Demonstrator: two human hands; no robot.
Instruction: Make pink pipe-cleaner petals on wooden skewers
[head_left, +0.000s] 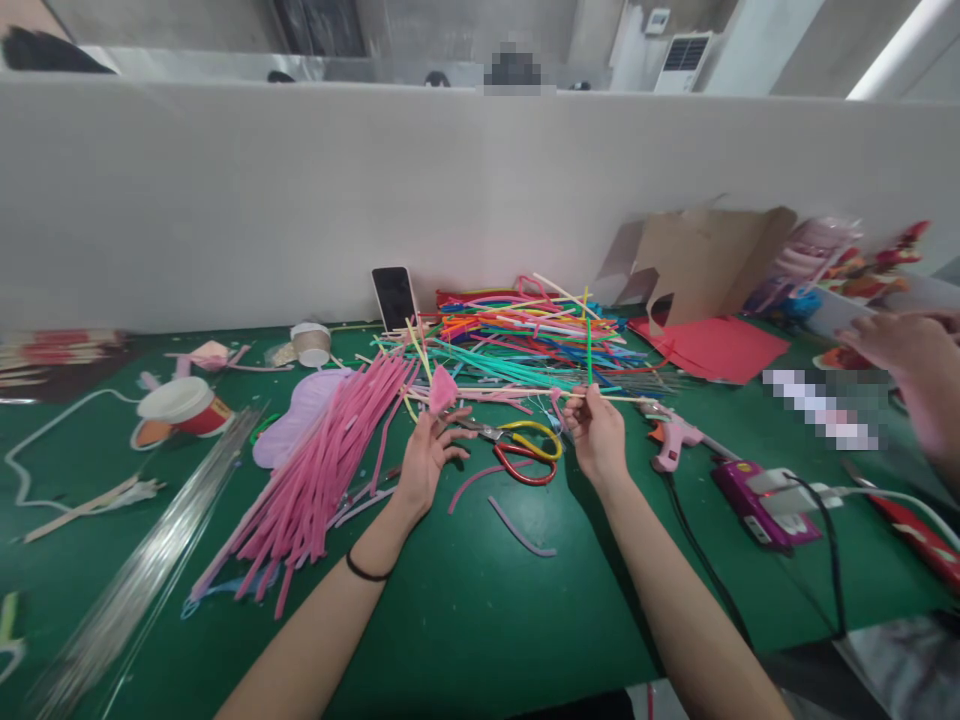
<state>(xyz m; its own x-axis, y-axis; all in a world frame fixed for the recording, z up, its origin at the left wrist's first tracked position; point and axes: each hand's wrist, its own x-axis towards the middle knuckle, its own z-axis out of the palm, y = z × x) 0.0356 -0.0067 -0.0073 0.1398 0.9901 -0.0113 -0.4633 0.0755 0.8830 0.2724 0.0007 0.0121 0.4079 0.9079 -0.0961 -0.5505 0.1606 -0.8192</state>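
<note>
My left hand (426, 462) pinches a small pink fuzzy piece (442, 388), shaped like a flower bud, between thumb and finger, with the other fingers spread. Fingers of my right hand (600, 440) are closed on a green pipe cleaner (589, 350) that stands upright. A thin pale stick (622, 399) runs past this hand; whether it is held I cannot tell. Between the hands lie scissors (531, 443) with yellow and red handles, close to my left fingertips. Pink pipe cleaners (322, 460) lie in a bundle left of my left hand.
A multicoloured pipe cleaner heap (525, 330) and a phone (394, 297) are at the back. Rightward are a pink glue gun (679, 435), a purple power strip (761, 500) with cords and another person's hand (892, 350). Leftward are a paper cup (187, 405) and thin wires (161, 540).
</note>
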